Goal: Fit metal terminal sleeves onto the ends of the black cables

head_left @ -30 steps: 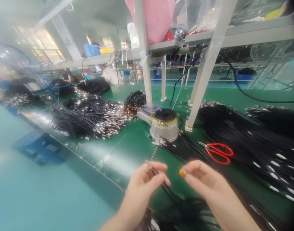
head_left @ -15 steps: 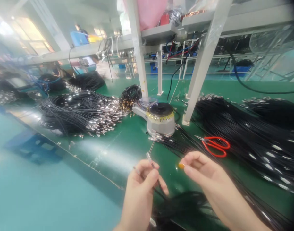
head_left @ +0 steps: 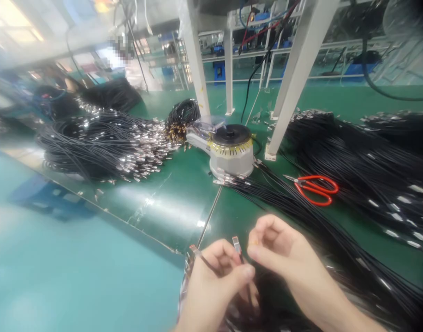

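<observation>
My left hand (head_left: 216,281) is closed on a black cable whose flat silver connector (head_left: 236,244) points up between the thumb and fingers. Another cable end (head_left: 194,250) with a similar tip crosses the back of that hand. Just to the right, my right hand (head_left: 282,251) pinches a small strip of yellow tape (head_left: 253,243), seen almost edge-on. The strip and the connector are close but apart. Beyond both hands stands a round tape dispenser (head_left: 232,159) with yellow tape around its black-topped drum. Several cable ends (head_left: 228,179) lie against its base.
Red-handled scissors (head_left: 317,188) lie on the green tabletop (head_left: 156,221), right of the dispenser. Large bundles of black cables cover the left (head_left: 93,147) and right (head_left: 356,170). White shelf posts (head_left: 290,78) rise behind the dispenser. The table's edge runs along the left.
The view has tipped downward, so the table things sit higher. My left hand has come closer to my right with the connector. The yellow tape has turned and shows only a thin edge.
</observation>
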A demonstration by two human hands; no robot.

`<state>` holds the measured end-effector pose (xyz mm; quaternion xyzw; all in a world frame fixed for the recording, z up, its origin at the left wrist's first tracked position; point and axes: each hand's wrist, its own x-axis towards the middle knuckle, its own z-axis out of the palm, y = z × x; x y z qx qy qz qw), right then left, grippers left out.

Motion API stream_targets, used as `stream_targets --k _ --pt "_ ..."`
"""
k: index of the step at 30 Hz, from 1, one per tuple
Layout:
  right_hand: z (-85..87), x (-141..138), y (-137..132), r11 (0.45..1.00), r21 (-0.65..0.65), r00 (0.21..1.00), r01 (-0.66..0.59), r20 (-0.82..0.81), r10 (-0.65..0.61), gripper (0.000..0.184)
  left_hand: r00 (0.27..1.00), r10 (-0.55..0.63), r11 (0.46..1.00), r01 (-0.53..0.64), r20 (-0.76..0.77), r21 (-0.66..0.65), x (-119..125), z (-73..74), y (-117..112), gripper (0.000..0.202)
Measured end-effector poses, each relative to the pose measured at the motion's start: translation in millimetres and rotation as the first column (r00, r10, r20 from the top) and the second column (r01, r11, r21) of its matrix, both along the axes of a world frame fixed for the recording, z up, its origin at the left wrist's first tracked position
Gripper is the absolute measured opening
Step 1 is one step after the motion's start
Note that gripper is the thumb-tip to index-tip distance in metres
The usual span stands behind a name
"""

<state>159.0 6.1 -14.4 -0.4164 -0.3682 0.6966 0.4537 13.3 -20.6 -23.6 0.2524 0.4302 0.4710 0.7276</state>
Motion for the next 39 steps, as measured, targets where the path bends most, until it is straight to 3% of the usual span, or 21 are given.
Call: stream_targets --k 20,39 --pt "3.4 -6.0 -0.6 0.999 0.001 0.998 -0.032 0.06 0.032 0.023 1.0 -0.004 1.0 0.003 -0.005 -0.025 1.1 7.7 4.0 0.033" --pt "1.6 -8.9 -1.2 1.0 -0.007 1.0 -0.012 0.014 0.013 0.024 0.998 -0.013 1.0 0.013 0.054 -0.003 -0.3 2.1 2.9 0.028"
